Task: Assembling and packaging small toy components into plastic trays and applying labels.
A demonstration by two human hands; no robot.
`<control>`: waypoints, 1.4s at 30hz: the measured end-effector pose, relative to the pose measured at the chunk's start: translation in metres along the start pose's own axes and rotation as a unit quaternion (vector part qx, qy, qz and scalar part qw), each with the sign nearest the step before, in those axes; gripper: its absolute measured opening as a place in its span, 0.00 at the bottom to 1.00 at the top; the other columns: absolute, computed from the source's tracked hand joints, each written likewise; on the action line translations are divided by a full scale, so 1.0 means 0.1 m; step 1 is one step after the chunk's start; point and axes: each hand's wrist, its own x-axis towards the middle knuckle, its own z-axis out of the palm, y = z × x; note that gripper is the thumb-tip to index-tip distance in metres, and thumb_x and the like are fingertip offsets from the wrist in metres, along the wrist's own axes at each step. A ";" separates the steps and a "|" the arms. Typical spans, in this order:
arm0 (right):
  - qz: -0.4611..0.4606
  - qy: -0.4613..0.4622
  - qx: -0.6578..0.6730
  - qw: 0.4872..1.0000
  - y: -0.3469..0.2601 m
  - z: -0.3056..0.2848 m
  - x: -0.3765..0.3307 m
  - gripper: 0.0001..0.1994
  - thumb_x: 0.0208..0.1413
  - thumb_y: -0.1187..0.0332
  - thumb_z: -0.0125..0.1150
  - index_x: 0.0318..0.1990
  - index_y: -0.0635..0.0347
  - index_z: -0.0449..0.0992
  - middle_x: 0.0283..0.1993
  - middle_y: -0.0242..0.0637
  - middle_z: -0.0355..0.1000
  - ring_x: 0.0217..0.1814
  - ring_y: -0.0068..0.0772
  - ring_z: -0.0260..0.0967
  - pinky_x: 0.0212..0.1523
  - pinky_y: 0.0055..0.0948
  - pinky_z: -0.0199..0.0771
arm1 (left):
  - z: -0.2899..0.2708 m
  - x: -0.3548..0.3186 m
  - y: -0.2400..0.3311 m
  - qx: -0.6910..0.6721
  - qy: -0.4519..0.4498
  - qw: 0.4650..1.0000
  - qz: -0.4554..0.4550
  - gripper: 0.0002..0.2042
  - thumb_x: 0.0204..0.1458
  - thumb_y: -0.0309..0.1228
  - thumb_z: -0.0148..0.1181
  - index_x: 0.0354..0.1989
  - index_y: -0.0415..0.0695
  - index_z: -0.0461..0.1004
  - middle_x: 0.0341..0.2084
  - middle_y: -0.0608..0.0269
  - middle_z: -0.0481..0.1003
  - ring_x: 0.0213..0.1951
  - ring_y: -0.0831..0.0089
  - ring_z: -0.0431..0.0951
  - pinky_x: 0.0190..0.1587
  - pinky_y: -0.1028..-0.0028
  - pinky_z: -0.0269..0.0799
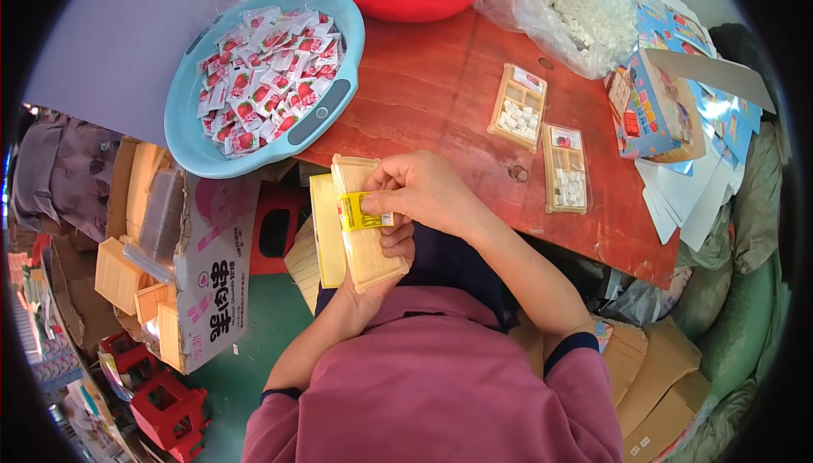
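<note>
A shallow tan plastic box [373, 256] is gripped upright by my left hand [362, 304], whose fingers wrap round its right side. Across the box's upper part runs a yellow label [356, 213]. My right hand [423, 188] is closed on that label, its thumb and fingers pressing it at the box's right edge. Behind the box, to its left, shows a flat pale-yellow piece with a brighter yellow border [324, 234]; whether my left hand also holds it I cannot tell.
On the red-brown table [423, 82] stand a blue basin [347, 31] of strawberry-printed sachets, a red basin [406, 10], a bag of white pieces [576, 23] and two compartment trays [518, 107] with white cubes. An open carton [656, 112] stands right; a box of tan trays [216, 268] left.
</note>
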 end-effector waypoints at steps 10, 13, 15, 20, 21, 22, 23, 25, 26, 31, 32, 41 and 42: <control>-0.032 0.028 -0.158 0.987 -0.15 -0.01 0.07 0.09 0.43 0.71 0.67 0.24 0.66 0.71 0.20 0.34 0.71 0.20 0.19 0.69 0.18 0.21 0.66 | 0.02 -0.02 0.03 -0.001 -0.017 1.000 -0.022 0.19 0.57 0.44 0.45 0.33 0.36 0.66 0.16 0.64 0.64 0.17 0.79 0.61 0.15 0.84 0.58; -0.029 0.026 -0.172 0.984 -0.15 0.01 0.08 0.10 0.42 0.71 0.67 0.22 0.66 0.71 0.18 0.34 0.71 0.17 0.20 0.70 0.18 0.21 0.66 | 0.02 -0.03 0.05 -0.007 -0.024 0.999 -0.032 0.20 0.57 0.45 0.44 0.33 0.35 0.66 0.16 0.64 0.64 0.17 0.78 0.62 0.16 0.84 0.59; -0.029 0.021 -0.165 0.986 -0.16 0.01 0.08 0.10 0.42 0.71 0.67 0.22 0.66 0.71 0.18 0.34 0.71 0.17 0.21 0.70 0.18 0.21 0.66 | 0.03 -0.04 0.05 -0.004 -0.026 0.999 -0.031 0.22 0.56 0.47 0.45 0.33 0.35 0.66 0.16 0.64 0.64 0.17 0.78 0.62 0.16 0.84 0.59; -0.029 0.018 -0.187 0.982 -0.18 0.00 0.08 0.11 0.41 0.69 0.67 0.22 0.66 0.71 0.18 0.35 0.71 0.17 0.21 0.71 0.18 0.22 0.66 | 0.02 -0.03 0.09 0.012 -0.032 0.998 -0.043 0.24 0.56 0.50 0.45 0.33 0.34 0.66 0.16 0.64 0.64 0.17 0.78 0.63 0.15 0.83 0.59; -0.029 0.018 -0.188 0.982 -0.20 -0.01 0.08 0.11 0.41 0.69 0.67 0.22 0.66 0.71 0.18 0.35 0.71 0.17 0.21 0.71 0.18 0.22 0.66 | 0.02 -0.03 0.10 0.026 -0.027 0.998 -0.044 0.25 0.55 0.51 0.44 0.33 0.34 0.66 0.16 0.64 0.64 0.16 0.78 0.63 0.15 0.83 0.59; -0.023 0.012 -0.183 0.983 -0.21 -0.02 0.08 0.11 0.42 0.69 0.67 0.22 0.65 0.71 0.18 0.34 0.71 0.17 0.20 0.70 0.18 0.21 0.66 | 0.02 -0.03 0.11 0.026 -0.027 0.998 -0.044 0.25 0.55 0.51 0.44 0.33 0.34 0.66 0.16 0.64 0.64 0.16 0.78 0.63 0.15 0.83 0.59; -0.017 0.007 -0.178 0.984 -0.22 -0.03 0.08 0.11 0.42 0.69 0.67 0.22 0.65 0.71 0.18 0.33 0.71 0.17 0.20 0.69 0.18 0.21 0.65 | 0.03 -0.03 0.12 0.022 -0.029 0.998 -0.053 0.25 0.56 0.51 0.44 0.34 0.33 0.66 0.16 0.64 0.64 0.16 0.78 0.63 0.15 0.83 0.59; -0.005 -0.016 -0.146 0.989 -0.15 -0.09 0.13 0.11 0.43 0.68 0.67 0.22 0.64 0.70 0.18 0.32 0.70 0.17 0.19 0.68 0.18 0.21 0.65 | 0.03 -0.02 0.12 0.018 -0.030 0.997 -0.062 0.25 0.56 0.50 0.44 0.35 0.33 0.66 0.16 0.64 0.64 0.15 0.77 0.63 0.14 0.83 0.59; 0.007 -0.039 -0.113 0.993 -0.13 -0.11 0.14 0.11 0.43 0.68 0.67 0.22 0.64 0.70 0.18 0.32 0.70 0.16 0.19 0.67 0.17 0.20 0.64 | 0.03 -0.02 0.12 0.010 -0.041 0.997 -0.071 0.25 0.56 0.50 0.44 0.36 0.33 0.65 0.16 0.64 0.64 0.15 0.77 0.63 0.14 0.83 0.59; 0.029 -0.033 -0.116 0.992 -0.15 -0.11 0.10 0.12 0.44 0.67 0.67 0.22 0.63 0.70 0.17 0.31 0.69 0.16 0.18 0.66 0.17 0.20 0.64 | 0.05 0.00 0.13 0.021 -0.045 0.995 -0.085 0.25 0.56 0.49 0.44 0.37 0.32 0.64 0.16 0.64 0.64 0.15 0.77 0.64 0.15 0.82 0.61; 0.013 -0.007 -0.141 0.990 -0.14 -0.09 0.09 0.12 0.44 0.67 0.67 0.22 0.63 0.70 0.17 0.32 0.69 0.16 0.18 0.66 0.17 0.20 0.64 | 0.07 -0.01 0.13 0.037 -0.039 0.995 -0.082 0.25 0.57 0.49 0.44 0.37 0.32 0.64 0.16 0.63 0.64 0.15 0.77 0.64 0.15 0.82 0.61; -0.080 0.072 -0.340 0.934 -0.13 -0.09 0.03 0.15 0.39 0.64 0.70 0.20 0.63 0.69 0.16 0.34 0.69 0.16 0.24 0.66 0.17 0.24 0.62 | -0.11 -0.01 0.14 0.043 -0.088 0.988 -0.116 0.22 0.56 0.50 0.44 0.38 0.38 0.64 0.19 0.60 0.63 0.17 0.75 0.63 0.16 0.80 0.63; -0.081 0.072 -0.342 0.934 -0.14 -0.11 0.02 0.15 0.39 0.64 0.70 0.20 0.63 0.69 0.16 0.34 0.69 0.16 0.24 0.66 0.17 0.24 0.62 | -0.13 -0.01 0.14 0.041 -0.109 0.985 -0.126 0.21 0.56 0.50 0.43 0.38 0.41 0.65 0.19 0.59 0.63 0.17 0.74 0.63 0.17 0.80 0.63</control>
